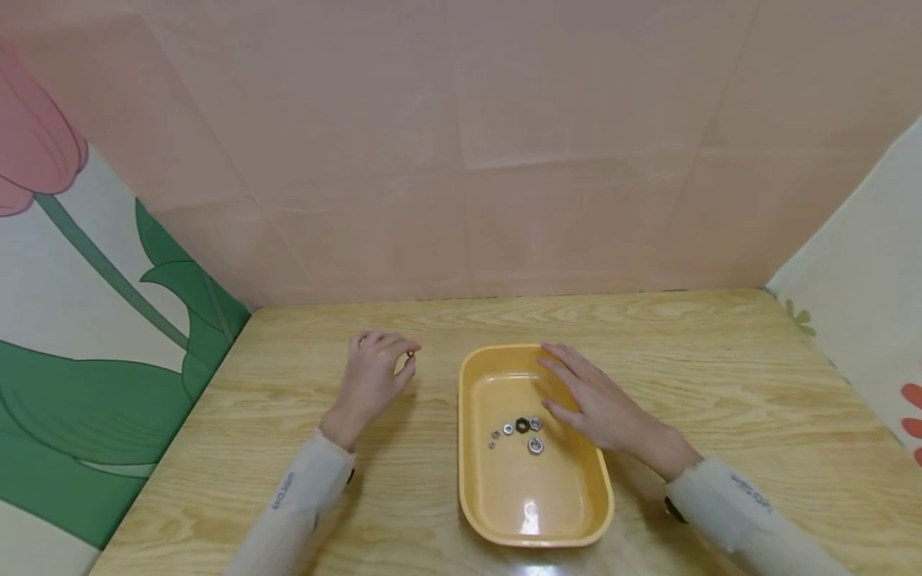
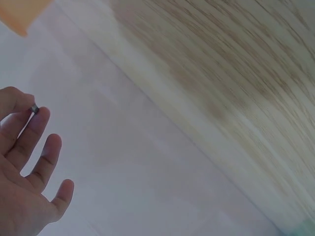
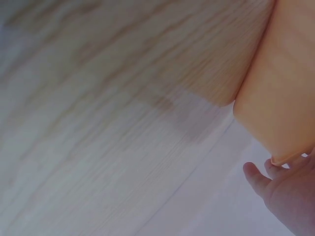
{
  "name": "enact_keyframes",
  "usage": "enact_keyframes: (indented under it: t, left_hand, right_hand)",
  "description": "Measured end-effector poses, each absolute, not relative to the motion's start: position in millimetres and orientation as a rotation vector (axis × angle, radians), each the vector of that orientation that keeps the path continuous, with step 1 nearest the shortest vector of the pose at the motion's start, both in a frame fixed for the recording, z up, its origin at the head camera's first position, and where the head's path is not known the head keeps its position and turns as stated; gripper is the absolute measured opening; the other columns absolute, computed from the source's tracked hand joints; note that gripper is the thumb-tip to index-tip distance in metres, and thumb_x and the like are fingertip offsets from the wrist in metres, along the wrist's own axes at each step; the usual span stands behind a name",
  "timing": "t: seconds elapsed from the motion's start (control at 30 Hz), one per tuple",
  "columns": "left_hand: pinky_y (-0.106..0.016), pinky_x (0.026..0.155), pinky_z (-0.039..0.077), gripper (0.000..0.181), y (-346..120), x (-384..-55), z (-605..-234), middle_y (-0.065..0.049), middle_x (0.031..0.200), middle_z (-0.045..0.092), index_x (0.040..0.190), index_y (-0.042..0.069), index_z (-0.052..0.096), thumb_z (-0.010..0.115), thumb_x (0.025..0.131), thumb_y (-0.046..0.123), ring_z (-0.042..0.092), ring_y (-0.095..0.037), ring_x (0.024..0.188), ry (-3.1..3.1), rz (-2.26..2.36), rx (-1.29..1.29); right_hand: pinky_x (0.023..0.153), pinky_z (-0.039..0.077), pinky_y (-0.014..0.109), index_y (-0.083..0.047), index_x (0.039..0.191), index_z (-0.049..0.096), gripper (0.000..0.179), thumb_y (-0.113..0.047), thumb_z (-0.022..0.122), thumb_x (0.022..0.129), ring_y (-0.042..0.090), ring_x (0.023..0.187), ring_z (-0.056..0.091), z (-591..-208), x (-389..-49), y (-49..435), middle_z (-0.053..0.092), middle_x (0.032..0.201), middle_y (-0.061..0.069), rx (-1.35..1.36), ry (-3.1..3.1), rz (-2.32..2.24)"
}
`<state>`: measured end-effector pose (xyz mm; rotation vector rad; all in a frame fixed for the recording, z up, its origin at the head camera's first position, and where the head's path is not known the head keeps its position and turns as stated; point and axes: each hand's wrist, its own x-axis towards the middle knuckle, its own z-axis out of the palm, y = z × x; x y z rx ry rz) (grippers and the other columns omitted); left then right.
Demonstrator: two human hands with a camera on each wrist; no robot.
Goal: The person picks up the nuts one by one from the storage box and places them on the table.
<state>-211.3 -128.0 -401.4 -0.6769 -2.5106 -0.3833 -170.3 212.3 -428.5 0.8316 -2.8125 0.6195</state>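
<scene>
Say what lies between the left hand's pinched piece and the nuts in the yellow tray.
In the head view, wooden tabletop, then the left rim and floor of the tray, lie between the pinched piece and the nuts.

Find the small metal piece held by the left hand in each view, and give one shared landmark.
Head: the metal piece is just left of centre, below mid-height, at the fingertips of the left hand.
Left wrist: near the left edge, slightly above mid-height.
Right wrist: not in it.
Shared landmark: the yellow tray.
</scene>
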Motion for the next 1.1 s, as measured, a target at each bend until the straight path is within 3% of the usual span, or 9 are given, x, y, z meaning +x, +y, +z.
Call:
enact_keyframes:
  t: [1.1]
  left_hand:
    - [-0.058, 0.097, 0.042, 0.011, -167, -215, -405, -0.004, 0.097, 0.077, 0.096, 0.012, 0.078, 0.075, 0.085, 0.010, 0.068, -0.030, 0.096, -2.565, -0.346, -0.548]
  right_hand:
    - [0.117, 0.025, 0.061, 0.002, 0.142, 0.049, 0.057, -0.026, 0.065, 0.094, 0.045, 0.146, 0.027, -428, -171, 213, 0.032, 0.158, 0.020, 0.851, -2.787, 0.629]
